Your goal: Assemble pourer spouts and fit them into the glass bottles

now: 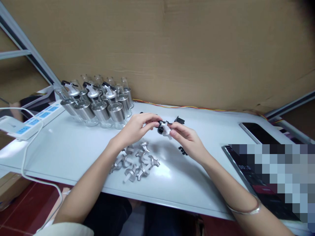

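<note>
Over the middle of the table, my right hand [187, 139] grips a silver pourer spout [166, 129] between thumb and fingers. My left hand [142, 127] has its thumb and forefinger pinched on a small black flap piece [162, 122] at the top of that spout; whether the flap is attached, I cannot tell. Below my left hand lies a loose pile of silver pourer spouts [130, 173] without black flaps. Small black parts [182, 150] rest beside my right hand, and more black pieces [179, 120] lie behind it, partly hidden by my fingers.
Glass bottles with metal sleeves [100, 111] stand at the back left, several topped with black-flapped spouts. A power strip [36, 120] with a white cable [24, 160] sits at the left edge. A phone [258, 132] and a larger, partly blurred-out screen device [261, 183] lie at right.
</note>
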Motion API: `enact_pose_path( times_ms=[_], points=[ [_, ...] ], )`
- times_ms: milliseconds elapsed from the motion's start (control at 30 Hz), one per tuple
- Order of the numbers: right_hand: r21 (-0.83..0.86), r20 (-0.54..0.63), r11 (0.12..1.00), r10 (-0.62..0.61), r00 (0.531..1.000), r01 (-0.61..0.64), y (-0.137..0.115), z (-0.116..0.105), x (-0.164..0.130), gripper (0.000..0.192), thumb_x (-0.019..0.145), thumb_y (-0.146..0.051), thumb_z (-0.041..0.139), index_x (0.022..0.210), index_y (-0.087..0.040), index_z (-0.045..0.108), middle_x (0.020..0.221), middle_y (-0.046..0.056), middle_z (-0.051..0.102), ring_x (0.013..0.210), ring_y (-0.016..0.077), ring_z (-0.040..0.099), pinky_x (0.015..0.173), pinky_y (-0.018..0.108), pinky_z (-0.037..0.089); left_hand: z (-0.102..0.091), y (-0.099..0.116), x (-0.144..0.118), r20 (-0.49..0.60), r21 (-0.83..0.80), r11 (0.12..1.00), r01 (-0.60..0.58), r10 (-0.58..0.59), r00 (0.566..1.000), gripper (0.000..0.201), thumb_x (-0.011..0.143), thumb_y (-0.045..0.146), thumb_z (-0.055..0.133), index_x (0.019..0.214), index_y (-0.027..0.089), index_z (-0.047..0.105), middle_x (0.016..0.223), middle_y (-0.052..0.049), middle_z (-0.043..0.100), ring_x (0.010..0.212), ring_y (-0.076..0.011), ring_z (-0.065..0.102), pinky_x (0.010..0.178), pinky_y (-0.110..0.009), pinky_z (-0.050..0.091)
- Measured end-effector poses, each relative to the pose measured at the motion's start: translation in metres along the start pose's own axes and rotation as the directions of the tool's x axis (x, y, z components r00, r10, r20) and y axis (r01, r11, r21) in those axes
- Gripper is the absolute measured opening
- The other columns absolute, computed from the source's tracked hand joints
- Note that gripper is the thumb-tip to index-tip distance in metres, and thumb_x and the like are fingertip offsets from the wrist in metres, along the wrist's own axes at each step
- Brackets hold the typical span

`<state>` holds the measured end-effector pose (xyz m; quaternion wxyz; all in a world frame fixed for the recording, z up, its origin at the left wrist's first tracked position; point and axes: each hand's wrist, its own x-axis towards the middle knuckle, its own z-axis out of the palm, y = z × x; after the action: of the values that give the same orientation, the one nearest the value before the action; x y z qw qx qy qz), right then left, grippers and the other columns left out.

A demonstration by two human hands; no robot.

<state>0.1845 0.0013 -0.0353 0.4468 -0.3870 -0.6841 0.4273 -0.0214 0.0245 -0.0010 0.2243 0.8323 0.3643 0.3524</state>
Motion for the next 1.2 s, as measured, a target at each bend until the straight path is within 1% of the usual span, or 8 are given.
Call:
enact_pose_path(
  times_ms=[200,367,600,833,933,1033,1133,1200],
  points=[
    [0.005,-0.032,1.0,0.029,0.999,-0.028,0.001,0.001,0.0,0.046,0.084,-0.061,0.058,0.101,-0.019,0.067,0.098,0.008,0.069,0.085,0.0215,0.063,0.079,0.036,0.052,0.003,-0.001,-0.001,-0.005,-0.066,0.997,0.049,-0.049,0.999,0.016,0.09,0.022,0.052,0.098,0.015,0.064,0.087,-0.004,0.072,0.067,-0.0122,0.062,0.071,-0.026,0.049],
    [-0.03,-0.032,0.999,0.026,0.999,-0.027,0.001,0.002,-0.001,0.042,0.085,-0.06,0.059,0.096,-0.02,0.069,0.095,0.007,0.071,0.085,0.0223,0.064,0.079,0.037,0.051,0.005,0.0,-0.001,-0.017,-0.058,0.997,0.044,-0.045,0.999,0.017,0.091,0.022,0.048,0.098,0.016,0.062,0.09,-0.004,0.07,0.066,-0.0114,0.061,0.067,-0.025,0.048],
    [-0.006,-0.268,1.0,0.018,0.963,-0.02,0.004,-0.004,0.003,0.041,0.081,-0.059,0.065,0.092,-0.02,0.064,0.089,0.006,0.07,0.08,0.0201,0.061,0.076,0.035,0.051,-0.008,-0.009,0.001,-0.13,0.035,0.991,0.126,-0.12,0.984,0.016,0.091,0.023,0.047,0.088,0.016,0.06,0.082,-0.004,0.066,0.069,-0.0128,0.06,0.064,-0.025,0.045],
    [0.095,-0.327,0.995,0.055,0.943,-0.025,0.019,-0.008,0.008,0.032,0.078,-0.042,0.068,0.098,-0.022,0.052,0.097,0.005,0.064,0.087,0.0186,0.061,0.075,0.033,0.051,-0.006,-0.017,-0.002,0.152,0.133,0.983,0.129,-0.149,0.977,0.016,0.092,0.024,0.048,0.097,0.017,0.061,0.1,-0.005,0.068,0.09,-0.017,0.062,0.078,-0.03,0.047],
    [-0.064,-0.287,0.994,0.065,0.956,-0.086,0.025,-0.009,0.008,0.034,0.076,-0.033,0.065,0.106,-0.023,0.052,0.094,0.003,0.057,0.077,0.0171,0.057,0.068,0.033,0.05,-0.003,-0.013,-0.002,0.196,0.122,0.984,0.13,-0.152,0.969,0.018,0.093,0.022,0.046,0.098,0.016,0.062,0.102,-0.006,0.068,0.093,-0.0172,0.062,0.083,-0.032,0.048],
    [-0.322,-0.185,0.944,0.013,0.983,-0.073,0.027,-0.008,0.006,0.015,0.082,-0.031,0.054,0.091,-0.021,0.058,0.092,0.006,0.052,0.078,0.0198,0.055,0.066,0.034,0.049,-0.003,-0.011,-0.002,0.203,0.116,0.984,0.136,-0.157,0.967,0.018,0.093,0.022,0.045,0.098,0.017,0.062,0.102,-0.006,0.068,0.093,-0.0174,0.062,0.084,-0.032,0.048],
    [-0.415,-0.013,0.907,-0.087,0.996,0.074,0.027,-0.007,0.003,0.013,0.089,-0.029,0.046,0.081,-0.021,0.052,0.113,0.012,0.055,0.108,0.0265,0.053,0.089,0.046,0.047,-0.003,-0.012,-0.002,0.206,0.107,0.986,0.13,-0.15,0.967,0.018,0.093,0.022,0.045,0.099,0.017,0.062,0.102,-0.006,0.069,0.093,-0.0174,0.062,0.084,-0.032,0.048],
    [-0.424,0.13,0.895,-0.093,0.987,0.14,0.028,-0.006,0.001,0.012,0.092,-0.027,0.045,0.082,-0.022,0.05,0.136,0.012,0.048,0.13,0.0286,0.04,0.105,0.054,0.036,-0.003,-0.013,-0.002,0.212,0.103,0.987,0.124,-0.143,0.967,0.019,0.093,0.022,0.045,0.099,0.017,0.062,0.101,-0.006,0.069,0.092,-0.0172,0.062,0.083,-0.032,0.048]
  ],
)
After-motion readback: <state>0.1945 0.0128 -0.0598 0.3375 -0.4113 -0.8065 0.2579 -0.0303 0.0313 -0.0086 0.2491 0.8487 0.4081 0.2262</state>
